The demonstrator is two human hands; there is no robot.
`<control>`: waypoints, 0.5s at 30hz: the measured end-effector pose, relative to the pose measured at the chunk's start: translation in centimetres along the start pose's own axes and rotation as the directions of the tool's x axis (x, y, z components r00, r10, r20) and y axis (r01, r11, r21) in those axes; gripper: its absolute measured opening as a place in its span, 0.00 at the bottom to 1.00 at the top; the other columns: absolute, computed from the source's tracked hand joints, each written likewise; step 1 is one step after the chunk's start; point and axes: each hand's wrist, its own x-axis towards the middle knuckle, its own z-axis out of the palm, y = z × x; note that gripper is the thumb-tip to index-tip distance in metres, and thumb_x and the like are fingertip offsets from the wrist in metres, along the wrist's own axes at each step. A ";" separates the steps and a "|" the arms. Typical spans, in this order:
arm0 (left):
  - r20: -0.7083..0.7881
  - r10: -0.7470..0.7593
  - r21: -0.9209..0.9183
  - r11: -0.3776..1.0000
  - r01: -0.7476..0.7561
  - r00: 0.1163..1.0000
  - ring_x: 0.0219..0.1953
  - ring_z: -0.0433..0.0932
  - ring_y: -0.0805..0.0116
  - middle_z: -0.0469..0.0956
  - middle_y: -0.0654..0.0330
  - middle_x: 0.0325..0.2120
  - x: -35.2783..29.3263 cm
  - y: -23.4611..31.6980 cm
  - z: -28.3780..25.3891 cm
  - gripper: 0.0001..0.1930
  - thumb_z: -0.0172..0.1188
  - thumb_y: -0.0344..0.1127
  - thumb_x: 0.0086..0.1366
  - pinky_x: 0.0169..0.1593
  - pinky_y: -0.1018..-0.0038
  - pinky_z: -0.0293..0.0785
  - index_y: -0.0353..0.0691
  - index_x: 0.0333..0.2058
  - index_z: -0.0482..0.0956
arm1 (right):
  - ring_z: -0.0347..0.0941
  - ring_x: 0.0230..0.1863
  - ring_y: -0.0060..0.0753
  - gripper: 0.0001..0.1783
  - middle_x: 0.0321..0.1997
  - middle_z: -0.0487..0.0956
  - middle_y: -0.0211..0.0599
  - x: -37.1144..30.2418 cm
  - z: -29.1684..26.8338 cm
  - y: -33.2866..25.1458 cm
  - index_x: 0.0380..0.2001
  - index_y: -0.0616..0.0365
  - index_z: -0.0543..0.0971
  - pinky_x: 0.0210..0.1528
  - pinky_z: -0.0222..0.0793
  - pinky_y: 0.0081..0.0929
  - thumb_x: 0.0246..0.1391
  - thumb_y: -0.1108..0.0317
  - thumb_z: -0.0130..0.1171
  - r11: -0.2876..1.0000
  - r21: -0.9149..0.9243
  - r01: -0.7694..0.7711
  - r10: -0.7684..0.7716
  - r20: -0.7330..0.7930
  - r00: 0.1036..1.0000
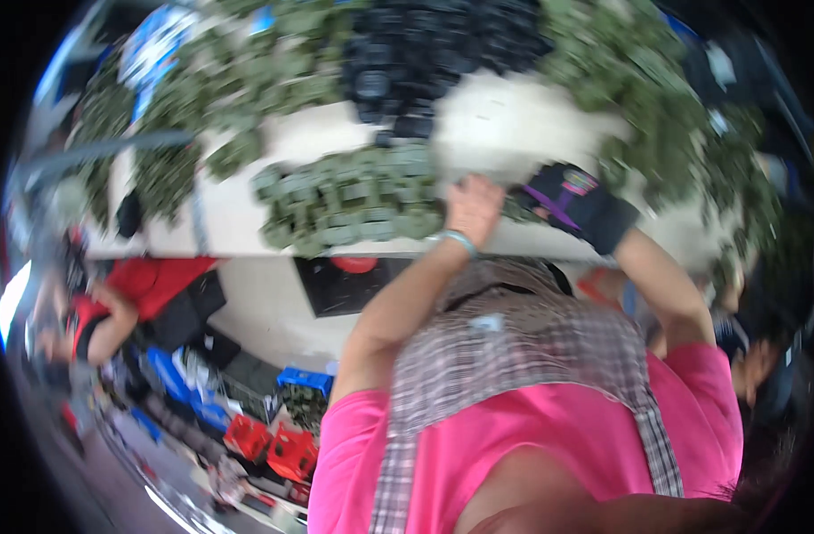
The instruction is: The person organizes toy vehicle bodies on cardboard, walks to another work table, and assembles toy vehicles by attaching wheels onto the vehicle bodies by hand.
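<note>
My left hand (474, 212), bare with a light bracelet at the wrist, lies flat on the pale tabletop, fingers stretched out. Beside it on the left sits a neat block of olive-green webbing pieces (349, 200) laid in rows. My right hand (574, 205) wears a black glove with purple trim and rests on the table to the right. A bit of green webbing (518, 211) shows between the two hands, at the glove's edge. The glove's fingers are blurred and partly hidden, so their grip is unclear.
A heap of black pieces (425, 58) lies at the far middle of the table (496, 116). Green heaps (643, 80) spread at the far right and far left (180, 107). Other people (109, 307) are at both sides. Red crates (291, 452) stand low on the left.
</note>
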 end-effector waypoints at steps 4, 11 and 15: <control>-0.026 0.071 -0.015 0.997 -0.071 0.997 0.60 0.71 0.54 0.78 0.54 0.52 -0.2 0.8 2.4 0.17 0.57 0.35 0.61 0.54 0.44 0.67 0.45 0.50 0.80 | 0.77 0.48 0.58 0.22 0.45 0.81 0.50 0.9 0.6 -1.2 0.52 0.59 0.80 0.52 0.73 0.51 0.51 0.70 0.65 0.993 -0.008 -0.121 0.114 -0.281 0.953; -0.065 0.036 -0.114 0.993 -0.043 0.997 0.60 0.69 0.58 0.75 0.57 0.52 -0.4 0.8 1.2 0.15 0.59 0.36 0.63 0.57 0.50 0.65 0.46 0.49 0.80 | 0.76 0.51 0.47 0.16 0.46 0.80 0.45 4.7 6.4 -0.1 0.44 0.60 0.77 0.57 0.69 0.44 0.53 0.67 0.61 0.836 0.336 -0.433 0.491 -0.105 0.865; -0.147 0.033 -0.120 0.991 -0.051 0.989 0.58 0.69 0.57 0.74 0.57 0.49 -0.5 0.0 1.8 0.19 0.65 0.40 0.57 0.55 0.51 0.65 0.44 0.48 0.79 | 0.75 0.54 0.55 0.24 0.50 0.79 0.47 7.4 3.9 -0.8 0.49 0.63 0.75 0.60 0.68 0.51 0.51 0.62 0.65 0.985 -0.145 -0.089 0.115 0.183 0.976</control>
